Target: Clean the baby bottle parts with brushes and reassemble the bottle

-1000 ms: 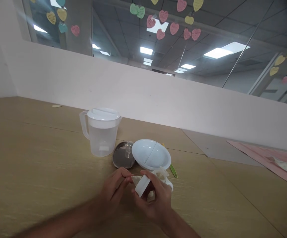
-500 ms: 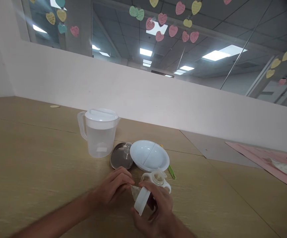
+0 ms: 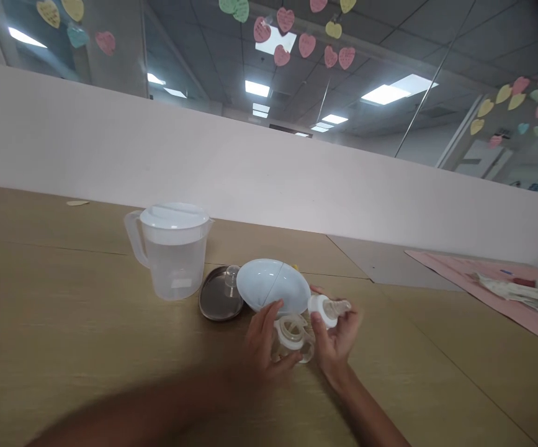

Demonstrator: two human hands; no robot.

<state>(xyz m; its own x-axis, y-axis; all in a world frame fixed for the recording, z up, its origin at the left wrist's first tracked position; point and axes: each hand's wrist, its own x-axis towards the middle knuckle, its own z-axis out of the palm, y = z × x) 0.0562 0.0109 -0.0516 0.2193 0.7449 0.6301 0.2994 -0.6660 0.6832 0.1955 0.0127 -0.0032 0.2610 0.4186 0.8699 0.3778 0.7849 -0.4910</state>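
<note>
A clear baby bottle with handles and an uncapped round mouth (image 3: 291,329) stands on the table in front of the white divided bowl (image 3: 273,285). My left hand (image 3: 266,341) is around the bottle's left side, fingers apart, thumb in front of it. To the right of the bottle, my right hand (image 3: 336,338) grips a white ring with a clear nipple (image 3: 325,310), the nipple pointing right. The ring is apart from the bottle.
Left of the bowl lies a round metal tray (image 3: 219,301) with a small clear cap (image 3: 232,277) on it. A lidded clear pitcher (image 3: 175,254) stands farther left. A pink cloth (image 3: 440,267) with items lies at the right, near the wall.
My left hand has let go of the nipple and moved right to the bottle. My right hand has moved right and up with the ring and nipple. The camera view has shifted.
</note>
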